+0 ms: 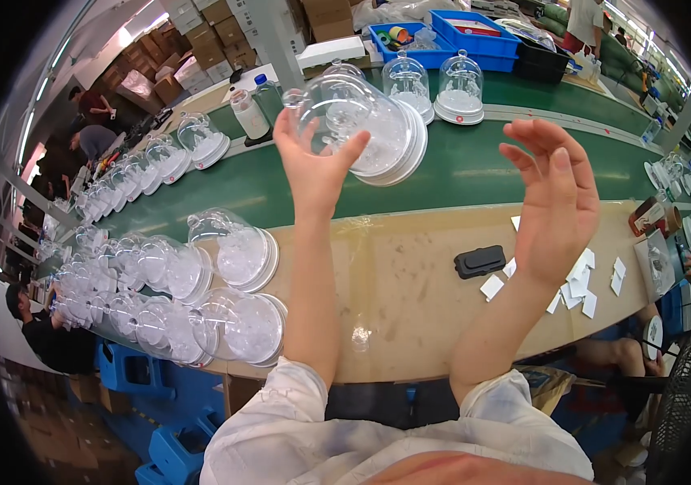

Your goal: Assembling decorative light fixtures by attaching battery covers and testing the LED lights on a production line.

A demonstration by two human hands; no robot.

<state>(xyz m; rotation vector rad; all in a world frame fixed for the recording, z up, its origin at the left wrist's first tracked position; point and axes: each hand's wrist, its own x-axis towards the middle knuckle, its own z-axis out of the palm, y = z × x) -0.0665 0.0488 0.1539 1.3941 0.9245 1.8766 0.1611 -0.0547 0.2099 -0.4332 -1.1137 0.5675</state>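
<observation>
My left hand (313,176) grips a clear dome with a round white base (390,133), raised over the green belt (459,174). The dome lies tilted, its knob toward the upper left and its base toward the right; pale shapes show inside. To the right, my right hand (557,202) is lifted over the bench (410,315) with its fingers loosely curved and apart, holding nothing. Small white squares (580,284) and a black oblong object (480,262) lie close to the right forearm. Several similar domes (250,327) lie on their sides left of my left forearm.
Domes stand upright along the belt's far side (460,93), and others line its left stretch (200,141). Two bottles (250,113) stand beyond the belt. Blue crates (475,40) sit at the back. Other people work at the far left (42,331) and right edge. Blue stools (131,372) stand lower left.
</observation>
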